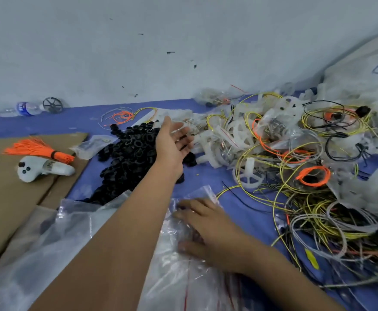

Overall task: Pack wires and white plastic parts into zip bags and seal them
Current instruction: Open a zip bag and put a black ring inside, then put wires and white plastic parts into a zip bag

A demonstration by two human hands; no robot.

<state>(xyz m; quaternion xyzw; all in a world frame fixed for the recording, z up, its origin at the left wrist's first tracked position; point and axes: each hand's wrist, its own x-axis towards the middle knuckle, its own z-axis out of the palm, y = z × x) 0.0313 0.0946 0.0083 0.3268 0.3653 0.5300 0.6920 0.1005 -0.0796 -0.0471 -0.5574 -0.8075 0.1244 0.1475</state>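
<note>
**Reaching for parts, bag held ready**

The left hand [174, 142] stretches far across the black rings [134, 158], fingers spread and empty, toward the white plastic parts [239, 135], probably to gather some. The right hand [208, 230] presses relaxed fingers on the near zip bags [183, 272], apparently steadying them. Tangled wires [306, 212] lie right.

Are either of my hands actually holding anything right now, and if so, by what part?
Left hand holds nothing; it reaches open-fingered toward the white plastic parts. Right hand rests on the clear plastic zip bag near its upper end; no clear grip shows.
</note>
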